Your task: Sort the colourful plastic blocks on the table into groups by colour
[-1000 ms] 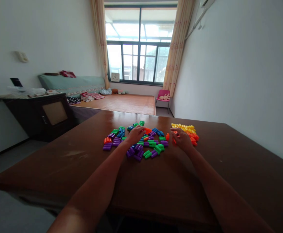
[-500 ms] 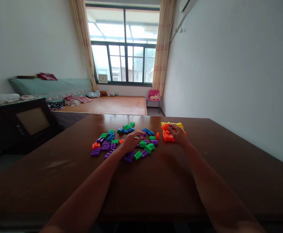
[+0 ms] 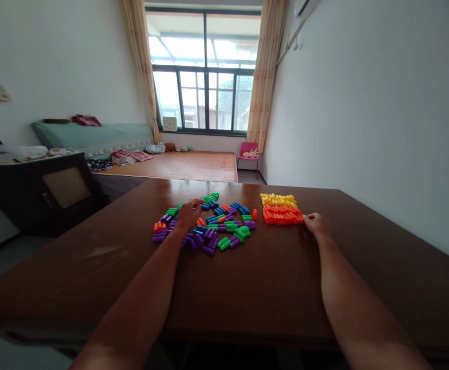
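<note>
Green, blue, purple and orange pieces lie in a loose spread on the brown table (image 3: 247, 293). Over the left part of the spread is my left hand (image 3: 189, 213), fingers curled, and what they hold, if anything, is hidden. Yellow pieces (image 3: 278, 199) and orange pieces (image 3: 282, 215) form a neat block of rows on the right. At the right end of the orange rows, my right hand (image 3: 314, 223) has its fingertips pinched at the edge; any piece between them is too small to make out. One orange piece (image 3: 255, 215) lies between spread and block.
Beyond the table is a low bed platform (image 3: 197, 164) with cloths on it. A pink chair (image 3: 248, 152) stands behind the table, and a dark cabinet (image 3: 35, 190) is at the left. A white wall runs along the right.
My left hand has moved left across the coloured spread. My right hand has moved right, from the top of the orange pieces to their right end. The view has shifted slightly.
</note>
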Demonstrator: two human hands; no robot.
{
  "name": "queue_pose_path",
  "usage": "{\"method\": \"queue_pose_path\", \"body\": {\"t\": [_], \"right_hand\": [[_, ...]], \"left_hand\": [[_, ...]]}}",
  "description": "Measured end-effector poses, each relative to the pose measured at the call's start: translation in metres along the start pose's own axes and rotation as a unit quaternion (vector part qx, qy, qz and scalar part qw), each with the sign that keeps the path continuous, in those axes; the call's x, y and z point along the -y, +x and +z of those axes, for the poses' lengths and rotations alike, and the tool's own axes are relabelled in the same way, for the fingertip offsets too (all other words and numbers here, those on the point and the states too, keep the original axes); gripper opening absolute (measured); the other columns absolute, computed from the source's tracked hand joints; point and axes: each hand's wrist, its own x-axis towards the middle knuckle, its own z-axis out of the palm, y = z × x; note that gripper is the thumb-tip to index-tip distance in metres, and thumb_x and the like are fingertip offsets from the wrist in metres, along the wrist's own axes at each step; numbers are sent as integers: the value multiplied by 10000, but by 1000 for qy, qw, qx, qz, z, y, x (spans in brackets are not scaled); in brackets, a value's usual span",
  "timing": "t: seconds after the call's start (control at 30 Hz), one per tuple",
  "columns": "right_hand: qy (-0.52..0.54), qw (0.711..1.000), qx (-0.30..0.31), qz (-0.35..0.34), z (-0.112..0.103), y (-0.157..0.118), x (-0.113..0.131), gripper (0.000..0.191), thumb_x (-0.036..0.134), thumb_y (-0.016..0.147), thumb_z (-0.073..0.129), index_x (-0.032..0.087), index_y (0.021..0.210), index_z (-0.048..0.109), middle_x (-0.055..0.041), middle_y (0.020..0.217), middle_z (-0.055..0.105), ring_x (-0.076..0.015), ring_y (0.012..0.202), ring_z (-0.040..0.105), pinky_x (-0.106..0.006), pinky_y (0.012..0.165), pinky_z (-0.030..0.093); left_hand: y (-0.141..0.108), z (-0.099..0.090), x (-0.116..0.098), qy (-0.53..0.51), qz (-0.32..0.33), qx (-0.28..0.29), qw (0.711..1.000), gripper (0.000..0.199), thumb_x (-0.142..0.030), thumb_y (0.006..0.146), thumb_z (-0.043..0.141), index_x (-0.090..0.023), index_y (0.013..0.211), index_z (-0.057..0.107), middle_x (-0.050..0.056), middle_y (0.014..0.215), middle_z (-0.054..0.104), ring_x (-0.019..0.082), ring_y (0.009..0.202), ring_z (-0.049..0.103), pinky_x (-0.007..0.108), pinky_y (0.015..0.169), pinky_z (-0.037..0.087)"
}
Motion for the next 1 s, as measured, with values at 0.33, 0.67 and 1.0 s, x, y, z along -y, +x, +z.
{"method": "queue_pose_path", "body": {"t": [0.33, 0.67, 1.0], "right_hand": [[-52, 998, -32, -31, -1, 0, -2, 307, 416, 795, 527, 158, 841, 687, -102, 747, 640, -202, 608, 541, -336, 587, 417], [23, 979, -139, -145, -18, -20, 46, 326, 304, 805, 428, 146, 934, 682, -113, 879, 631, -211, 735, 535, -349, 697, 419], [189, 913, 69, -355, -17, -113, 171, 298, 392, 904, 471, 207, 1074, 631, -78, 1021, 679, -152, 670, 598, -301, 681, 494]], "left_hand": [[-5, -13, 5, 44, 11, 180, 983, 347, -124, 815, 494, -177, 1071, 721, 53, 1074, 734, 197, 1002, 669, 269, 905, 502], [-17, -25, -5, 190, 42, 292, 936, 291, -150, 718, 625, -242, 960, 756, 94, 1121, 684, 282, 1058, 620, 321, 854, 490], [-12, 4, -34, -130, -44, 130, 982, 286, -343, 686, 750, -161, 861, 617, 42, 847, 670, 188, 792, 646, 283, 706, 510]]}}
